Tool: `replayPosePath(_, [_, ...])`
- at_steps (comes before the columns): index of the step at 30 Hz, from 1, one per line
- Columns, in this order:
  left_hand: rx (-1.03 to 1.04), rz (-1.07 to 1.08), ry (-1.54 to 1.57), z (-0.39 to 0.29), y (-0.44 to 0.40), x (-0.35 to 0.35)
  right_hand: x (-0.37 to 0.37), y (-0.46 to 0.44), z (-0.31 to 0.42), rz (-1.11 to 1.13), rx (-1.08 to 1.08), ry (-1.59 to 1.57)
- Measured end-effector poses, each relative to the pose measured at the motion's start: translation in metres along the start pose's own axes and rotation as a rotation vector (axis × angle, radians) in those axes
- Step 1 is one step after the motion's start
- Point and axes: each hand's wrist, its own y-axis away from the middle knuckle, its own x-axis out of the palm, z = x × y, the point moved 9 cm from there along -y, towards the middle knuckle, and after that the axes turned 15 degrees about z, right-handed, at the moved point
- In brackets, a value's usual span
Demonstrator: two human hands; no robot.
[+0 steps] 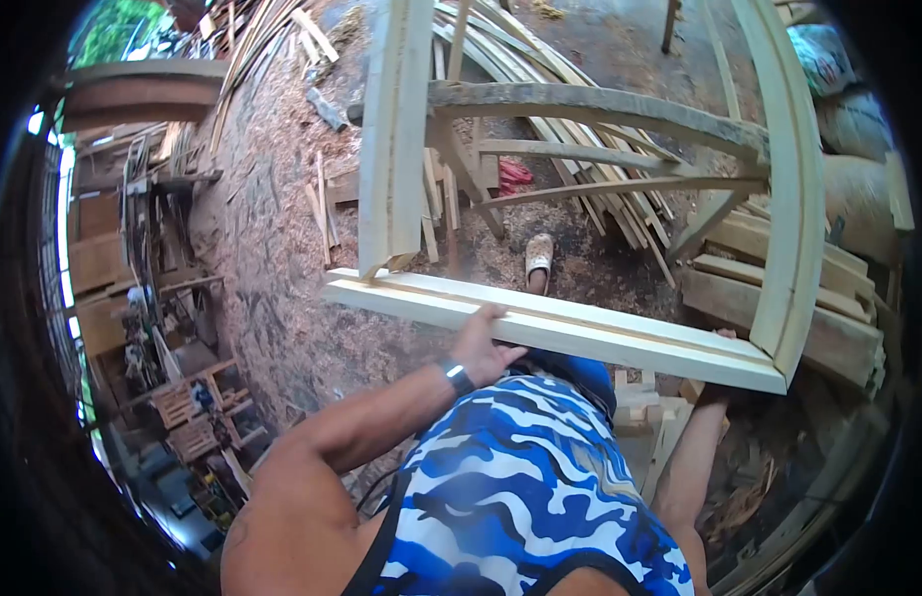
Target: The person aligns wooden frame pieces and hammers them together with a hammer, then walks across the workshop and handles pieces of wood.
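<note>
A pale wooden rail (580, 336) with a groove along it lies across in front of my body. My left hand (479, 343) grips its near edge left of the middle, a finger over the top. My right hand (714, 390) holds the rail from below near its right end; most of that hand is hidden, with fingertips showing at the far edge. The right grooved post (790, 199) meets the rail at a corner. At the other end, the left grooved post (393, 149) comes down to the rail, and a small gap shows at that joint.
A rough wooden trestle (600, 104) stands under the posts. Long strips of wood (620, 209) lie behind it on the shaving-covered floor (272, 258). Thick boards (779, 318) are stacked at the right, near full sacks (853, 129). Wooden pieces and racks (193, 402) crowd the left.
</note>
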Motion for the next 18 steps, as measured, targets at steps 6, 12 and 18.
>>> replayPosePath(6, [-0.048, 0.078, 0.04, 0.036, -0.014, 0.023, 0.043, -0.002, 0.023, 0.136, 0.128, 0.189])
replayPosePath(12, [-0.048, 0.102, 0.019, 0.044, -0.017, 0.036, 0.069, 0.015, 0.028, -0.239, 0.044, 0.265])
replayPosePath(18, [-0.069, 0.086, 0.046, 0.05, -0.016, 0.042, 0.045, 0.009, 0.039, -0.11, 0.129, 0.234])
